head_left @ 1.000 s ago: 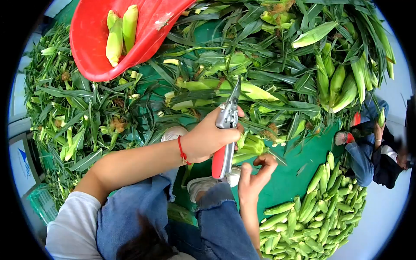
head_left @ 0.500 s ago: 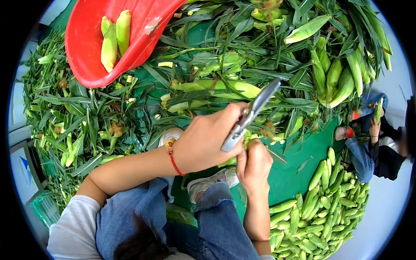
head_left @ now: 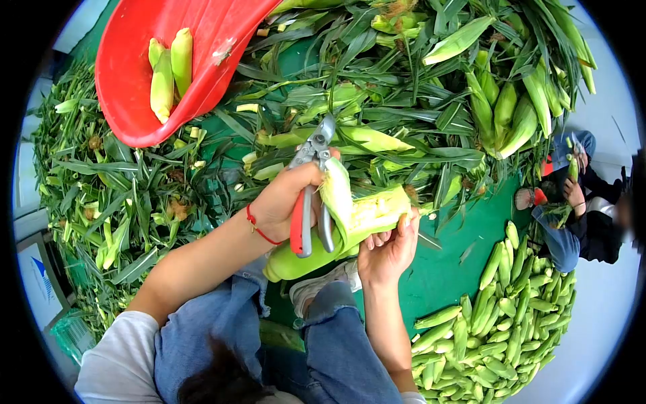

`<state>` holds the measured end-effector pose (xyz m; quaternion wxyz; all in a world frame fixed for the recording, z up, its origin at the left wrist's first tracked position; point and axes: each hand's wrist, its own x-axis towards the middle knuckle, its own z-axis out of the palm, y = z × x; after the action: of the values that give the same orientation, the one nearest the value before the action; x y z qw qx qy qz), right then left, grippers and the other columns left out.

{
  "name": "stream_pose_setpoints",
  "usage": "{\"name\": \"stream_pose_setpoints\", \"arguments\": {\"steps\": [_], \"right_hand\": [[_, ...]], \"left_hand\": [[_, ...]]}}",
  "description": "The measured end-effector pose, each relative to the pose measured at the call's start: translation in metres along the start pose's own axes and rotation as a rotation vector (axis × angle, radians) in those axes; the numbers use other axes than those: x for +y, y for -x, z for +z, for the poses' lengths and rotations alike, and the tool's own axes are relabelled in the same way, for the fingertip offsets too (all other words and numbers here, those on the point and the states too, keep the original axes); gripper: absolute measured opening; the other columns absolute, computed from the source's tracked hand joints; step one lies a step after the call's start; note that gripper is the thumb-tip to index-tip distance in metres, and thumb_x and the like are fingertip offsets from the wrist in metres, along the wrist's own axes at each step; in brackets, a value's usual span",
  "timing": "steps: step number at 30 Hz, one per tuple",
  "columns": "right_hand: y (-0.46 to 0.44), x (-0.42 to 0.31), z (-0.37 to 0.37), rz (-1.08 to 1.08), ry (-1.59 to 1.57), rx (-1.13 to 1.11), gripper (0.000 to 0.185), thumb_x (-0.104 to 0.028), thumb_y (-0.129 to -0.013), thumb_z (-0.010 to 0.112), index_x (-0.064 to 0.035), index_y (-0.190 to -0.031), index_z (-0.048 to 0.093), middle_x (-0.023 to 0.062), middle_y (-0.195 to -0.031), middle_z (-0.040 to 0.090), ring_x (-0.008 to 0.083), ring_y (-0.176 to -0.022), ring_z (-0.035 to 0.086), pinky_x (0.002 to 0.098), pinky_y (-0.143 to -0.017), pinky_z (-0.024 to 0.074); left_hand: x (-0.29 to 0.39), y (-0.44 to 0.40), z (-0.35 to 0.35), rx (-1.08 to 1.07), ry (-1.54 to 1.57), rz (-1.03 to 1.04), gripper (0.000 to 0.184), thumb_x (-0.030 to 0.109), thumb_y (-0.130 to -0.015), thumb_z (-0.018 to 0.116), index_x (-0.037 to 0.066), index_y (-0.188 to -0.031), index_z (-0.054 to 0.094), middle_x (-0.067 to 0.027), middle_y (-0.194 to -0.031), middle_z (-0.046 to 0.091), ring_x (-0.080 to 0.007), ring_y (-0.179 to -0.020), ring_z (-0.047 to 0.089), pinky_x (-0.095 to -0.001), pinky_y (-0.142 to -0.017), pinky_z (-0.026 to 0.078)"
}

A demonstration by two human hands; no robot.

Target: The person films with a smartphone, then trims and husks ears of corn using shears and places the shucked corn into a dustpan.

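My left hand, with a red string bracelet at the wrist, is closed round pruning shears with grey and red handles; their head points up. Its fingertips are beside a strip of peeled husk, and whether they grip it is hidden. Between my hands an ear of corn lies slanted, pale kernels partly bare, with green husk round its lower end. My right hand is closed on the ear near its right end, thumb on top, fingers beneath.
A red scoop-shaped tub at upper left holds several ears. Husks and leaves cover much of the green floor. A heap of ears lies at lower right. A co-worker's hand holds an ear at far right.
My left hand and the shears have moved left and turned upright. My hands are farther apart, and the ear with its peeled husk now shows between them. The view has shifted slightly.
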<state>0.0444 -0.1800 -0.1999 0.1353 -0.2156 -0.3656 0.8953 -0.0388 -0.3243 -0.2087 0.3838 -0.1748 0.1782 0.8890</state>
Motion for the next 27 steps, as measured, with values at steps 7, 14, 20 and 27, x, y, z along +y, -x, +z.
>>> {"name": "stream_pose_setpoints", "arguments": {"steps": [7, 14, 20, 27], "right_hand": [[0.000, 0.019, -0.017, -0.411, 0.796, -0.061, 0.049, -0.043, -0.088, 0.056, -0.0052, -0.117, 0.042, 0.0105, -0.110, 0.046, 0.0216, -0.102, 0.048, 0.0345, -0.091, 0.0381], [-0.020, 0.000, -0.013, -0.020, 0.316, -0.002, 0.059, -0.055, -0.093, 0.035, -0.0066, -0.125, 0.031, 0.0128, -0.096, 0.053, 0.0223, -0.079, 0.055, 0.0376, -0.072, 0.0495], [-0.098, -0.006, 0.029, -0.315, 1.110, -0.432, 0.053, -0.049, -0.092, 0.041, -0.0149, -0.133, 0.037, 0.0170, -0.136, 0.035, 0.0324, -0.127, 0.034, 0.0563, -0.102, 0.0278], [-0.061, 0.042, -0.068, -0.537, 2.360, -0.746, 0.047, -0.046, -0.084, 0.055, -0.0227, -0.125, 0.053, 0.0115, -0.146, 0.030, 0.0428, -0.136, 0.017, 0.0635, -0.104, 0.0204]], "left_hand": [[-0.024, 0.013, 0.018, -0.034, -0.314, 0.122, 0.044, -0.003, -0.078, 0.060, 0.008, -0.117, 0.043, -0.0036, -0.095, 0.058, -0.0163, -0.089, 0.060, -0.0305, -0.076, 0.050], [0.012, 0.041, 0.006, -0.186, -1.616, 0.292, 0.069, 0.026, -0.072, 0.078, 0.002, -0.121, 0.036, -0.0149, -0.116, 0.052, -0.0243, -0.107, 0.054, -0.0337, -0.089, 0.043], [0.037, 0.088, -0.025, -0.009, -0.955, 0.414, 0.079, 0.026, -0.074, 0.074, 0.004, -0.136, 0.030, -0.0085, -0.127, 0.047, -0.0214, -0.113, 0.050, -0.0336, -0.093, 0.042], [0.206, 0.105, -0.009, 0.235, -0.263, 0.637, 0.039, 0.029, -0.092, 0.051, 0.005, -0.123, 0.049, -0.0149, -0.115, 0.058, -0.0271, -0.106, 0.057, -0.0429, -0.091, 0.048]]}}
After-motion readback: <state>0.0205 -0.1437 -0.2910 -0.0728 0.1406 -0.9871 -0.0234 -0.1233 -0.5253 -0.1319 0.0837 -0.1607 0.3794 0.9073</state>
